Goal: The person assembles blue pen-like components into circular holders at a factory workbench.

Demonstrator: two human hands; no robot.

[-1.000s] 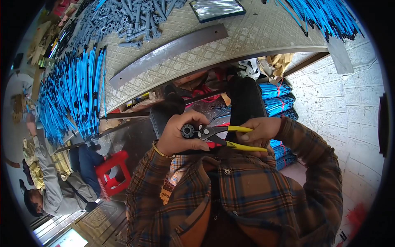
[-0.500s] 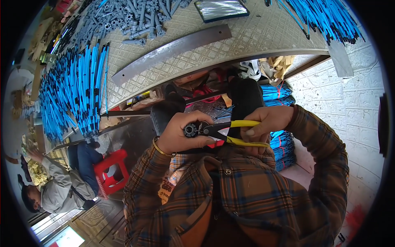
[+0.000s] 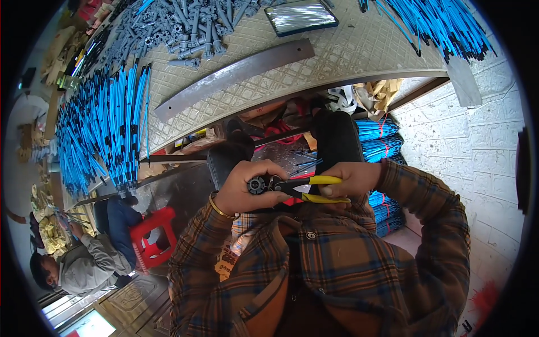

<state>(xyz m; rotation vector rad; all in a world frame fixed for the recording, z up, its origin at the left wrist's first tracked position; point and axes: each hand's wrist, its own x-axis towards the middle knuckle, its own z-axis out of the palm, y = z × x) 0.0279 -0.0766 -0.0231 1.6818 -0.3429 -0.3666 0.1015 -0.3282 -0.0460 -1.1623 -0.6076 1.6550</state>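
Left hand [image 3: 238, 182] grips a round grey plastic part [image 3: 257, 185] mid-frame, right hand [image 3: 353, 180] clutches yellow-handled metal pliers [image 3: 287, 185]; looks mid-job tbh.

- We see only the end of the grey part [image 3: 256, 185]; the left hand [image 3: 238, 188] hides the rest.
- The tips of the pliers [image 3: 321, 180] are too small for us to read.
- The top edge crops our grey pile [image 3: 196, 28].
- We cannot tell what the co-worker's hand [image 3: 76, 229] holds.

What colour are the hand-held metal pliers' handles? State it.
Yellow handles, clearest in the head view.
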